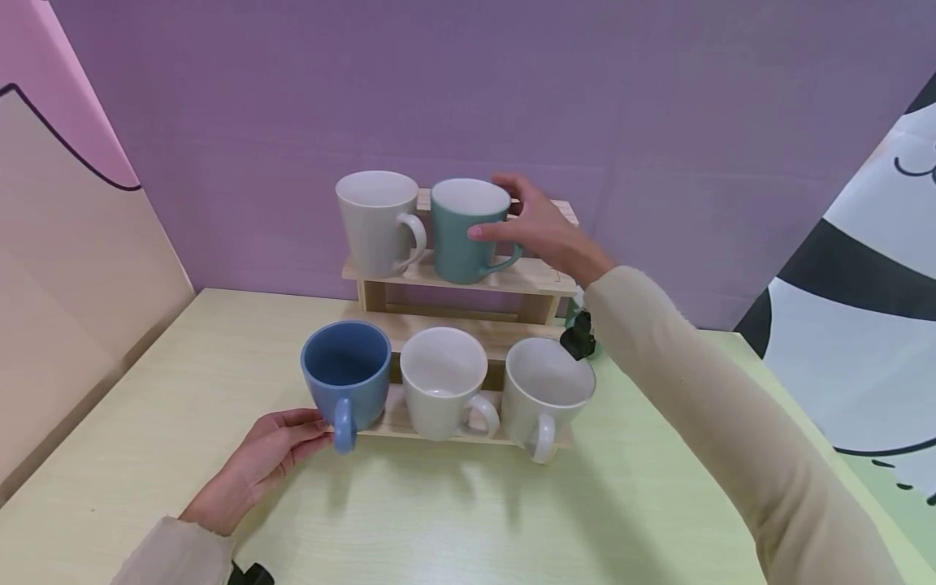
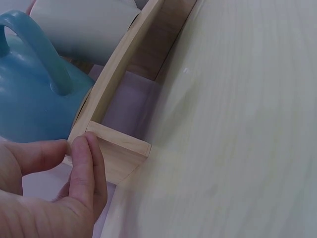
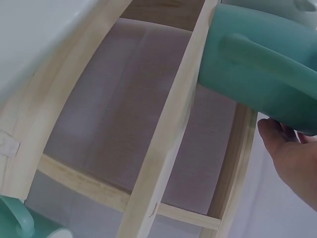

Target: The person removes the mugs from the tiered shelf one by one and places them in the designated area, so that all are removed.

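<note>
While the right hand (image 1: 544,226) is gripping the green mug (image 1: 461,240) in the upper middle of the head view, its thumb is lying across the front and its fingers are curling round the right side, so it's only open as far as the mug between them. Mug's sitting just left of the palm, on the upper shelf of the wooden rack (image 1: 522,278), with its handle poking out under the thumb.

Down at lower left, the left hand (image 1: 266,455) is pinching the rack's corner, nearly closed, just below a blue mug (image 1: 347,378).

As for what's crowding things, a tall white mug (image 1: 371,231) is standing right beside the green one, handle pointing at it. Two more are lining up lower down: a middle white mug (image 1: 439,382) and a right-hand white mug (image 1: 537,390), whose rim a black wrist camera (image 1: 578,336) is partly covering.
</note>
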`<move>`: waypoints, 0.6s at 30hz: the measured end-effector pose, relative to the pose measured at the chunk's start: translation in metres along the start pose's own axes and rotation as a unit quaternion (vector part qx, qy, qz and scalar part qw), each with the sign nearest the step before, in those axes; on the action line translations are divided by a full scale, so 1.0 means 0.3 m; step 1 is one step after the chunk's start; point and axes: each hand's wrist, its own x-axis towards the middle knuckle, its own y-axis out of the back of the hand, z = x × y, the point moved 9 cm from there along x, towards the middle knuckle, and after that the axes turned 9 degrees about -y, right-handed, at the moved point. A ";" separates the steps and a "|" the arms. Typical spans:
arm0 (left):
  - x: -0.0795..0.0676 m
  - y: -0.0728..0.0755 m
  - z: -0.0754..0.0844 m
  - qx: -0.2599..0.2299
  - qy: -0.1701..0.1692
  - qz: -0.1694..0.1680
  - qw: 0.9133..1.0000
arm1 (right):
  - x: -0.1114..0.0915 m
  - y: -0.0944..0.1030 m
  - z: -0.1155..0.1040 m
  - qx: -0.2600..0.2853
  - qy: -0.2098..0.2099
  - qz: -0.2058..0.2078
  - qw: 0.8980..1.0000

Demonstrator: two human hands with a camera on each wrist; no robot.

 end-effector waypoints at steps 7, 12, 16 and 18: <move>-0.002 -0.004 -0.003 0.000 -0.001 -0.005 1.000 | 0.007 -0.007 0.000 -0.004 -0.002 0.003 1.000; 0.000 -0.005 0.003 -0.006 -0.004 -0.007 1.000 | 0.009 -0.003 -0.010 -0.011 0.000 0.006 1.000; -0.002 -0.006 0.006 -0.007 -0.006 -0.007 1.000 | 0.011 -0.004 -0.020 -0.016 0.005 0.002 1.000; -0.003 -0.008 0.005 -0.005 -0.004 -0.008 1.000 | 0.011 -0.003 -0.019 -0.018 0.005 0.002 1.000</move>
